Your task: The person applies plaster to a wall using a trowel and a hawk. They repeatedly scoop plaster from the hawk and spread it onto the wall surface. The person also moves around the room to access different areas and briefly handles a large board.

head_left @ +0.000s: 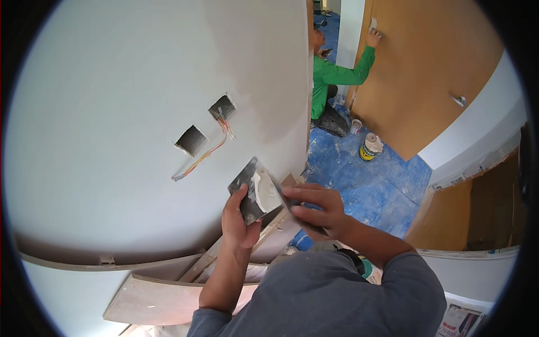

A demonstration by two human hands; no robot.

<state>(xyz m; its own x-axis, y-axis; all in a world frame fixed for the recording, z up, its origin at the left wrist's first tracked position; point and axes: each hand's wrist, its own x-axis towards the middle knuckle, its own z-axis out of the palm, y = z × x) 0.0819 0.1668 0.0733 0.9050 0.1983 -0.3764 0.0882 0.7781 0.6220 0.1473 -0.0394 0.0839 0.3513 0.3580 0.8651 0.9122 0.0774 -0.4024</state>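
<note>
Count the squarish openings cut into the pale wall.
2. The upper opening has wires hanging from it; the lower opening sits down and to its left. Any beyond the picture's edge cannot be seen.

The site is a building interior under renovation or finishing. The pale wall [123,101] shows 2 cut-outs [191,140], loose wires [209,152] trailing from the upper one. White-smeared blue floor covering [387,196] bears a paste-topped tub [368,150] near a wooden door [426,67].
</note>
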